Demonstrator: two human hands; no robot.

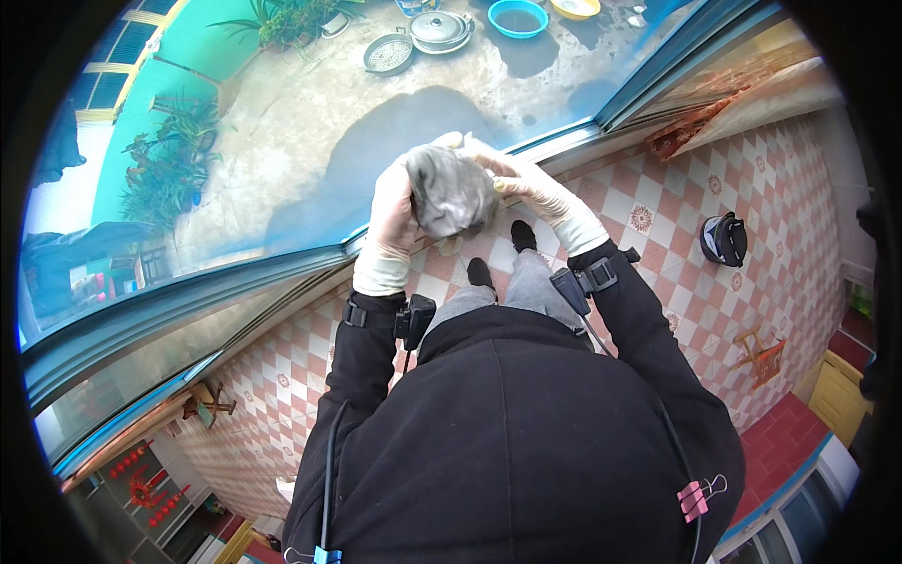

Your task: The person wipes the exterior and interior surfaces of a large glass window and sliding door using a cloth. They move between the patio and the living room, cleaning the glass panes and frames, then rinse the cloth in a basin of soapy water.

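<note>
A crumpled grey cloth [452, 189] is bunched between my two gloved hands, at the upper middle of the view and by the window frame. My left hand [393, 211], in a pale glove, grips the cloth's left side. The pale-gloved right hand [525, 180] is at its upper right, with fingertips on the cloth; the thumb lies along its right edge. Part of the fingers is hidden behind the cloth. Both wrists carry strapped black devices. Blue-tinted window glass [303, 190] spreads out beyond my hands.
The metal window frame [211, 303] crosses diagonally. A curtain [768, 106] hangs at the upper right. On the tiled floor [634, 233] are a black bag [724, 240] and a small wooden stool [761, 358]. Outside stand a lidded pot [438, 29], a blue basin [518, 17] and plants [169, 155].
</note>
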